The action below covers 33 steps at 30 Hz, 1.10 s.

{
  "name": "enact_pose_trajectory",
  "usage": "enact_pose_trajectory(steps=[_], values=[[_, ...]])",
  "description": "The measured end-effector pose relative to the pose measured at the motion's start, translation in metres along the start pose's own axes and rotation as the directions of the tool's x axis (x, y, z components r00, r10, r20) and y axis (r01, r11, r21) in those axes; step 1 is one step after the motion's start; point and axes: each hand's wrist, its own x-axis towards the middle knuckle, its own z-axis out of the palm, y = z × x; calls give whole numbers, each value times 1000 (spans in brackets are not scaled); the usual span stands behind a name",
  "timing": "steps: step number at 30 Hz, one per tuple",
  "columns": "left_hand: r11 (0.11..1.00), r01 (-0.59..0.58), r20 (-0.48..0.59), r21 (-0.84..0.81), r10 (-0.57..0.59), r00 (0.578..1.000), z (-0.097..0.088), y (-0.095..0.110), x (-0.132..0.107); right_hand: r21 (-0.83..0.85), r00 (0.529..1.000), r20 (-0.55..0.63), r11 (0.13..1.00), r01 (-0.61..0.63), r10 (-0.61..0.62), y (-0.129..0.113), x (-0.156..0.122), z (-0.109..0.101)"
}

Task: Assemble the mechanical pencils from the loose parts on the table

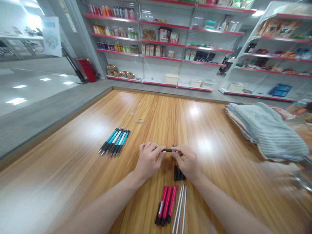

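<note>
While, over the wooden table (73, 182), a pen part (168, 150) is pinched

Near the front edge, the left hand (148, 161) and right hand (186, 161) are each closed on one end of it; pink pens (166, 205) are laid closer to that edge.

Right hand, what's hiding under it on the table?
Short black pen pieces stick out beneath the right hand, which pinches a thin black rod with the left hand. The hand covers their far ends and exact number.
</note>
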Motion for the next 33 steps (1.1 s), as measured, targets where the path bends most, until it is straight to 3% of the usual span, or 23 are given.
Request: enact_pose_trajectory(steps=[8,12,20,33], values=[[1000,-14,-21,-4,14,1000,0,0,1,-109,995,56,990,85,-79,7,1,0],[994,-66,-16,-91,65,998,6,-6,-1,-153,994,88,985,74,-61,8,2,0],[982,-70,16,-176,74,997,10,-11,-1,-136,999,16,989,53,-51,3,5,-1],[983,-59,12,-175,62,998,9,-10,-2,-119,997,56,991,68,-62,0,2,0]])
